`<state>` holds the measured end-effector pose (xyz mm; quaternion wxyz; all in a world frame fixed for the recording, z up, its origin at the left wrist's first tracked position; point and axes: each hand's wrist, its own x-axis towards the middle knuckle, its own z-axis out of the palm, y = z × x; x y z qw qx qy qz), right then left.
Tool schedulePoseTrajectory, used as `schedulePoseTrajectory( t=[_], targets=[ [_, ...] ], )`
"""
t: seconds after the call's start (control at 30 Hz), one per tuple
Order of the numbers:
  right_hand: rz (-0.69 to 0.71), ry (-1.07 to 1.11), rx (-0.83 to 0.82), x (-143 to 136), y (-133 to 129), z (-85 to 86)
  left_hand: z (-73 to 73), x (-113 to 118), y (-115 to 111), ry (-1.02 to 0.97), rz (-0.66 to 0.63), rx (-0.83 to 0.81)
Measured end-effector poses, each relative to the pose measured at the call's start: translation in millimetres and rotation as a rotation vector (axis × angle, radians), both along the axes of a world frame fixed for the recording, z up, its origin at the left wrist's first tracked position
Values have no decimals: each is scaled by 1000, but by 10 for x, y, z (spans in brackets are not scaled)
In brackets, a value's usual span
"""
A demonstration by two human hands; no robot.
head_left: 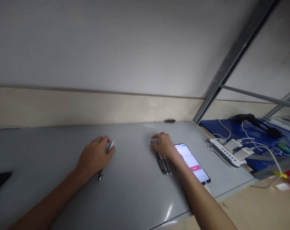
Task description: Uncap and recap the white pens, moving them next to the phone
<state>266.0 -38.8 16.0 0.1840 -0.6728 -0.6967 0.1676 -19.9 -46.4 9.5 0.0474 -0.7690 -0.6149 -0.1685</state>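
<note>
Along the grey surface, pinching a pen in the left hand, curling the right hand over bunched pens, can't tell whether clamped, likely needing steady fingers.

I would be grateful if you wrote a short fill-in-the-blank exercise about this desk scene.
The person's left hand holds one slim ____ with a white upper end. Of the left hand and the right hand, the black-edged smartphone lies nearer to the ____ one. The row of small squares on the long white power strip is coloured ____.

Missing words: pen; right; blue.
</note>
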Motion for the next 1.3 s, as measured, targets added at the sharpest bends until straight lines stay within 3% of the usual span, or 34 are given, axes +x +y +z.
schedulePoseTrajectory(
  t=[0.23,0.8,1.3],
  targets=[
    [-59,-99,-89,-22,-89,110,15,14,-10,-23,31,-35],
    [-32,-107,-52,-30,-87,60,-13,-10,6,12,-3,-9],
    [-39,-109,-91,-53,-115,129,129,44,-49,86,63,-246]
  ],
)
